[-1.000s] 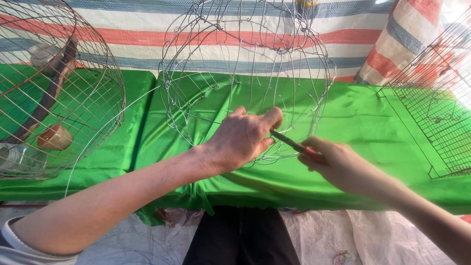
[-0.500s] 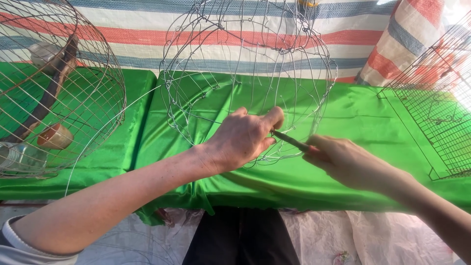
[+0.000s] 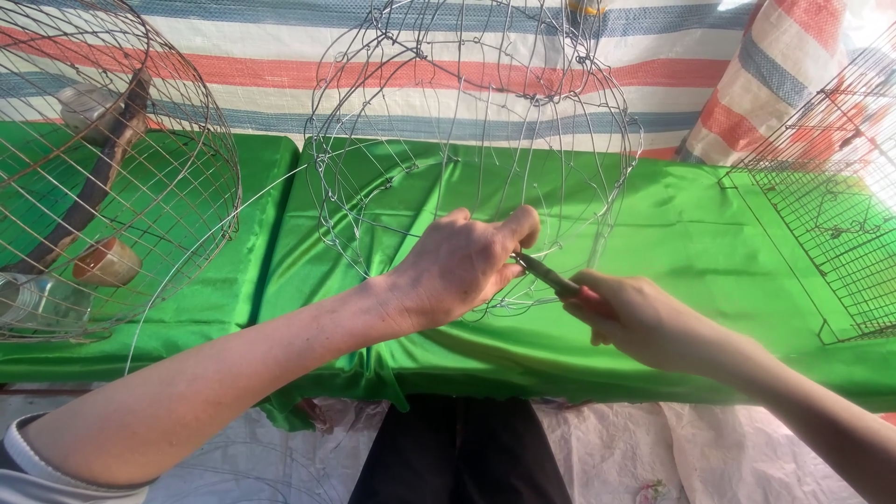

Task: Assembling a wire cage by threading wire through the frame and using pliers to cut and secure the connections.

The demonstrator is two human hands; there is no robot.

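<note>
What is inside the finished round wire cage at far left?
Inside the round cage: a dark wooden perch, a brown cup and a clear container. Whether they hold anything cannot be seen.

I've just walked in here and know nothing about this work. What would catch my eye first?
Most striking is the bare wire cage frame standing in the middle on the bright green cloth. At its lower edge the left hand pinches the wire, while the right hand holds red-handled pliers to it. A finished round cage with small cups inside sits on the far left, and a flat wire grid lies on the right.
</note>
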